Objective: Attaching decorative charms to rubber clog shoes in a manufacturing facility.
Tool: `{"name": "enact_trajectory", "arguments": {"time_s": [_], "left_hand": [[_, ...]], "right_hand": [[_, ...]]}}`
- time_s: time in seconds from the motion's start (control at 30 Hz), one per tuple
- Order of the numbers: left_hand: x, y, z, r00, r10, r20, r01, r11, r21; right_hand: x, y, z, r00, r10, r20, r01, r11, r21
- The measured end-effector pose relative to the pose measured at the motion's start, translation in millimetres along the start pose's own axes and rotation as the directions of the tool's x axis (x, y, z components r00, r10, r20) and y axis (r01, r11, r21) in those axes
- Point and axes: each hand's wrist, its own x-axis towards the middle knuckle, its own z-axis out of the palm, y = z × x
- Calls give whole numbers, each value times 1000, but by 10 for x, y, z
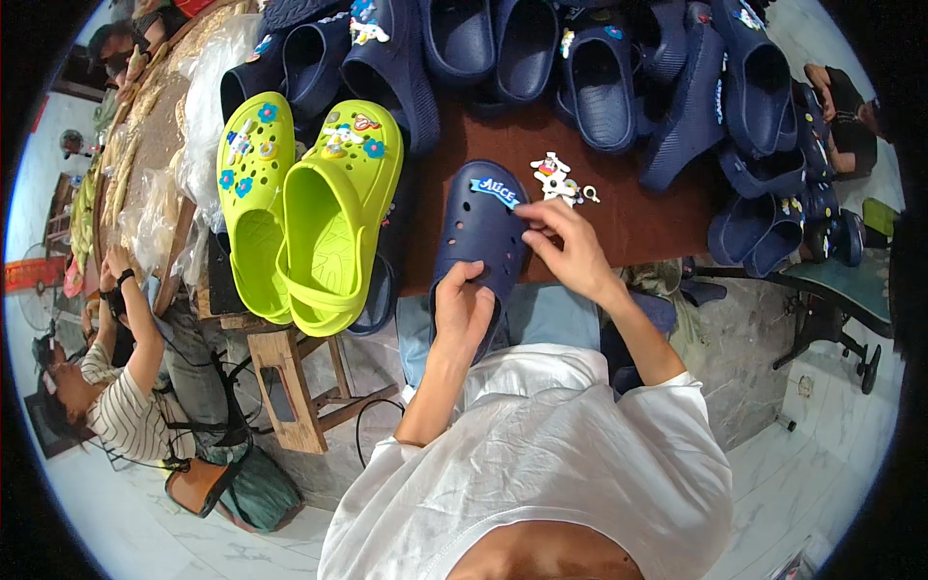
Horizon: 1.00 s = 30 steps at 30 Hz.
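Observation:
A navy foam clog (pixel 474 232) stands toe-up in front of me, at the table's near edge. My left hand (pixel 461 307) grips it around the opening, thumb on top and the other fingers hidden. On its toe sits a light-blue banner-shaped shoe charm (pixel 495 192) with white lettering. At the charm's right end, my right hand (pixel 563 242) has curled fingers, with the index fingertip against it. More loose charms, white cartoon figures (pixel 552 178), lie on the brown table just beyond my right hand.
A lime-green pair of clogs (pixel 333 227) with charms stands to my left. Several navy clogs (pixel 599 92) crowd the far side and right of the brown tabletop (pixel 667 227). Clear plastic bags (pixel 208 106) lie at the left. Other people (pixel 135 387) sit at both sides.

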Motion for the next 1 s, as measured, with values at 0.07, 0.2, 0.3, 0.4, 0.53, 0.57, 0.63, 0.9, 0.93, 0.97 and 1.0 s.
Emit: {"name": "enact_trajectory", "arguments": {"time_s": [0.07, 0.2, 0.3, 0.4, 0.53, 0.57, 0.63, 0.9, 0.93, 0.97, 1.0], "left_hand": [[4, 8, -54, 999, -17, -35, 17, 1000, -13], [11, 19, -55, 1000, 17, -23, -16, 1000, 10], [26, 5, -47, 1000, 6, -19, -6, 1000, 13], [6, 9, -18, 1000, 15, -15, -14, 1000, 2], [-3, -9, -8, 998, 53, -22, -54, 999, -6], [-4, -8, -11, 998, 49, -40, -50, 999, -6], [-5, -15, 7, 998, 58, -23, -58, 998, -3], [-12, -42, -9, 998, 64, 1, -63, 990, 125], [-9, -46, -8, 998, 64, -1, -63, 990, 124], [-4, -50, -8, 998, 67, 4, -66, 986, 150], [1, -56, -7, 998, 69, 9, -69, 982, 175]], "right_hand": [[-63, 13, 1, 996, 3, -90, -3, 1000, 5], [-48, 371, -299, 921, 28, -389, -87, 987, -134], [-22, 629, -543, 919, 53, -391, -159, 957, -244], [-23, 666, -589, 940, 58, -337, -161, 944, -287], [47, 654, -528, 959, -121, -255, -29, 857, -515], [77, 682, -518, 960, -122, -253, -26, 859, -512], [145, 748, -482, 973, -126, -192, -7, 818, -575], [224, 702, -364, 969, -137, -208, -5, 824, -567], [230, 677, -368, 970, -104, -221, -31, 844, -535], [223, 666, -377, 970, -102, -220, -32, 844, -535], [211, 658, -387, 966, -94, -241, -43, 860, -508]]}}
